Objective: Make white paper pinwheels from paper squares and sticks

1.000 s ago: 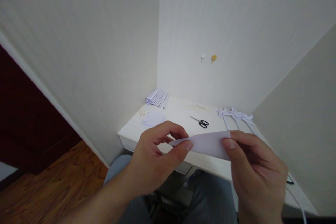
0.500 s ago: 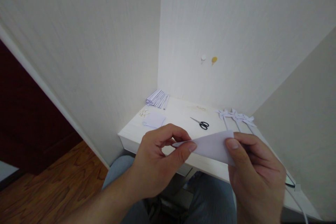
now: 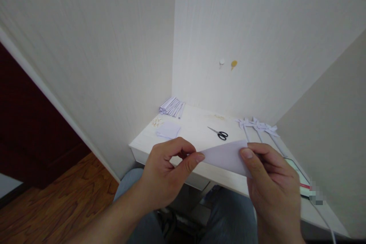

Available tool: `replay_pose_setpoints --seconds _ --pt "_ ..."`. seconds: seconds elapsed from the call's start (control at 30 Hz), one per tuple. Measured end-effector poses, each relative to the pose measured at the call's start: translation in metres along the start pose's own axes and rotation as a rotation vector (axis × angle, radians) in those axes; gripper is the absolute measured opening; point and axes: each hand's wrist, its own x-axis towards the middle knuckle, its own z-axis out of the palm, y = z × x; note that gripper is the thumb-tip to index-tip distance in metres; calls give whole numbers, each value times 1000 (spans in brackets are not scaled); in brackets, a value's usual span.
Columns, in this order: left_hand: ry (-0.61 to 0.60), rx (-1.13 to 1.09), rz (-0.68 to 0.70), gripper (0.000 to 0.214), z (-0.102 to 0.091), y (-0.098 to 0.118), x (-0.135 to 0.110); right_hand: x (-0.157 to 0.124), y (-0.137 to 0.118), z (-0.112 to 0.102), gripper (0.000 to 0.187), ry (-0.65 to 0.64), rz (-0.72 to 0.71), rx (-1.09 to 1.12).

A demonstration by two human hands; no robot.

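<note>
Between my hands, above the desk's front edge, is a folded piece of white paper (image 3: 224,156) shaped like a triangle. My left hand (image 3: 168,175) pinches its narrow end between thumb and forefinger. At the wide end, my right hand (image 3: 270,183) grips the paper with the thumb on top and fingers behind. Beyond the paper, black-handled scissors (image 3: 221,134) lie on the desk. Finished-looking paper pinwheels (image 3: 257,126) on paper sticks rest at the back right. A small stack of paper squares (image 3: 168,130) lies past my left hand.
Rolled paper sticks (image 3: 172,107) are bundled in the back left corner of the white desk (image 3: 194,122). Small pale bits (image 3: 157,122) lie near them. A phone-like device (image 3: 297,175) with a cable (image 3: 324,219) is by my right hand. Two hooks (image 3: 233,64) hang on the wall.
Both hands have shifted slightly left with the paper. My left fingers have slid toward its narrow tip, and more of the device beside my right hand shows.
</note>
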Motion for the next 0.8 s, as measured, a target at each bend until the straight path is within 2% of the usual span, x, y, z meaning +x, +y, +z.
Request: replay_pose_setpoints --seconds 0.07,0.13,0.27,0.37,0.43,0.5,0.53,0.6,0.67,0.8 --pt "-53 9 -25 24 -5 -2 1 3 -2 0 15 -47 14 -5" --pt "-175 16 -82 23 -10 -3 4 7 -5 -1 16 -143 28 -17" --pt "-440 35 -183 19 -14 -2 10 16 -12 -3 17 -438 23 -123" --pt "-521 54 -192 28 -10 -1 9 18 -15 -3 16 -595 5 -158" --pt "-513 61 -184 30 -7 -3 7 18 -13 -1 15 -618 1 -140" --pt "-461 76 -187 29 -4 -6 5 18 -8 2 6 -548 13 -84" --pt "-421 85 -186 31 -3 -8 4 17 -4 3 8 -482 26 -28" --pt "-317 88 -169 34 -1 -12 2 15 7 8 32 -331 71 123" --pt "-218 66 -130 33 2 -16 1 10 18 13 44 -250 148 281" --pt "-145 13 -21 23 7 -22 0 -4 31 25 22 -326 289 428"
